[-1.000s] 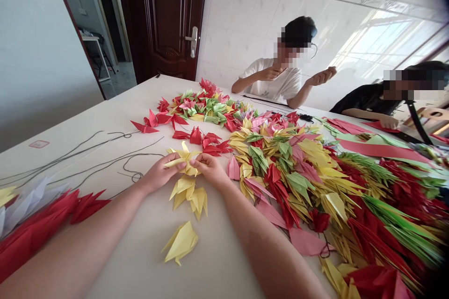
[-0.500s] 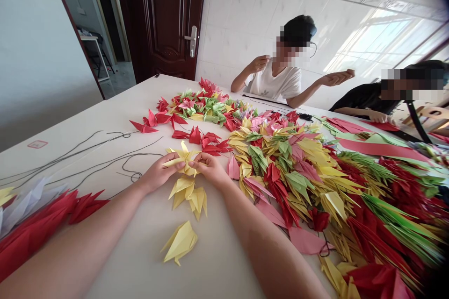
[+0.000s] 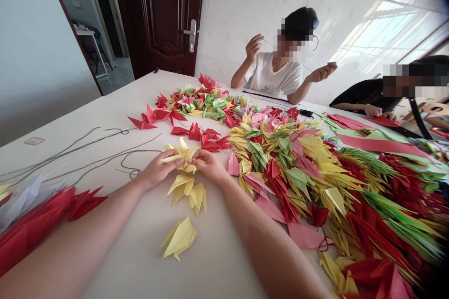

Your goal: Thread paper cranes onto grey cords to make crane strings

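Both my hands meet over the white table (image 3: pixel 133 261) around a yellow folded paper crane (image 3: pixel 183 145). My left hand (image 3: pixel 159 168) pinches its left side between thumb and fingers. On the other side, my right hand (image 3: pixel 207 164) grips it with the thumb near the middle. Just below them lie two more yellow paper cranes (image 3: pixel 187 190), close together. A single yellow paper crane (image 3: pixel 180 238) rests nearer to me, between my forearms. Red paper cranes (image 3: pixel 199 135) lie just beyond my hands.
A large heap of red, yellow, green and pink folded paper (image 3: pixel 291 163) covers the right side. Dark cords (image 3: pixel 80 149) trail at left, near red and white folded paper (image 3: pixel 38 219). Two people sit across: one in a white shirt (image 3: pixel 275 74), one in black (image 3: pixel 361 96).
My hands keep their hold on the yellow crane with hardly any movement. The person in white has raised one hand and drawn the other inward. The view has tilted slightly.
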